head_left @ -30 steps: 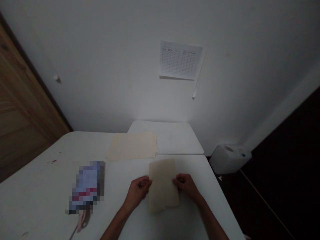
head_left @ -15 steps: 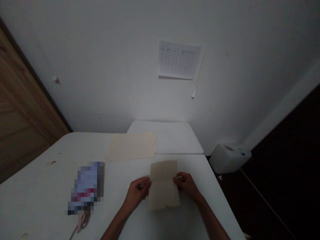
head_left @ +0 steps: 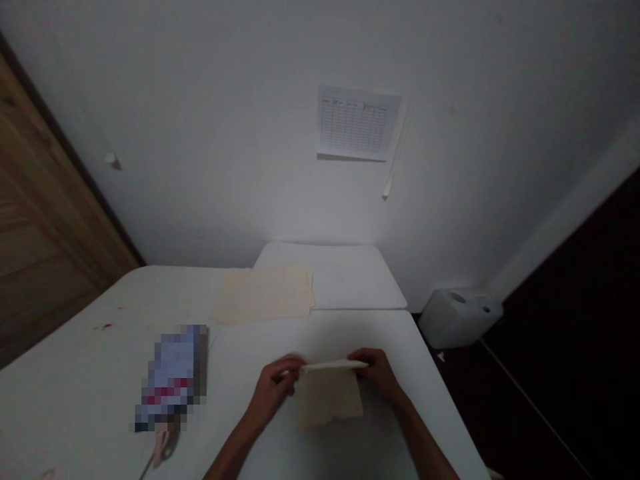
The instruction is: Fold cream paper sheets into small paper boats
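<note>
A tan manila folder (head_left: 329, 398) lies on the white table in front of me, with its upper part bent toward me and a pale edge showing across the top. My left hand (head_left: 274, 388) pinches that edge at the left end. My right hand (head_left: 377, 375) grips the right end. A stack of cream manila folders (head_left: 263, 295) lies flat farther back, beyond both hands.
The white table (head_left: 85, 353) holds a pixelated blue-and-red object (head_left: 173, 377) left of my hands, with a pink handle (head_left: 163, 447) beneath it. Behind stands a second white table (head_left: 330, 277). A white plastic canister (head_left: 457, 319) sits on the dark floor at right.
The folder's upper part has bent down toward me, so the folder looks much shorter. Both hands have moved up to its pale top edge.
</note>
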The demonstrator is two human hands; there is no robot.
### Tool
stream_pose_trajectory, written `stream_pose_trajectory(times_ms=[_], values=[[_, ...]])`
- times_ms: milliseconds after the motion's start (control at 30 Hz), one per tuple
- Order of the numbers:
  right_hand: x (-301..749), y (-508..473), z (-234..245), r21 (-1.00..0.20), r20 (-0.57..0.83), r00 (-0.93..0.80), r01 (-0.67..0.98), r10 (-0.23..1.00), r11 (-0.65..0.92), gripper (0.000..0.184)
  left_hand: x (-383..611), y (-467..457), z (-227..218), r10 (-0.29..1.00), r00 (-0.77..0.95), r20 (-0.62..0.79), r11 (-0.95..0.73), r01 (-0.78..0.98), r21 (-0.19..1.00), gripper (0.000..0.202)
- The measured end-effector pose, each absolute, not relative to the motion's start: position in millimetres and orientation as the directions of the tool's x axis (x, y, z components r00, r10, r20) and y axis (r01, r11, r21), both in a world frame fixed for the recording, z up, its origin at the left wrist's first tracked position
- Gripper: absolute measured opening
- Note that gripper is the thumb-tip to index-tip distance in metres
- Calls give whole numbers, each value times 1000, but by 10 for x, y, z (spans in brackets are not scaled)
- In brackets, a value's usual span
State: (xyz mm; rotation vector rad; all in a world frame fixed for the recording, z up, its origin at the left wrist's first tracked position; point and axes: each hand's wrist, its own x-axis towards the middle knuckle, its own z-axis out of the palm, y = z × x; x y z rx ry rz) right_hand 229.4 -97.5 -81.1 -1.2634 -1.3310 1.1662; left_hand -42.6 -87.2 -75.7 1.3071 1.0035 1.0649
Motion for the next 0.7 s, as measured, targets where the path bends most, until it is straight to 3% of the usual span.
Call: stream_pose_trajectory(times_ms=[133,300,400,467,567,700], values=[[2255,-993,-811,-987,45,-37,150,998,50,18,-405,-775,-650,953,301,-43,82,-119,989,51],[2173,-1022,-738,-985,64,-60,156,996,73,19,-335,-735,-458,866,476,-152,75,177,981,41],[2129,-1036,-681,-988,64,-64,138,996,72,21,-290,-777,-402,814,541,-214,98,236,967,41],[2108,-1050,-654,-997,41,-62,65,997,45,23,-262,-812,-398,799,558,-223,134,196,971,38],[2080,-1075,-624,-981,-52,-58,-185,997,-62,29,-210,-873,-421,818,536,-211,229,34,973,34],[2013,-1091,-587,-919,-81,-55,-382,995,-96,48,-101,-981,-464,813,507,-287,464,-265,845,34]])
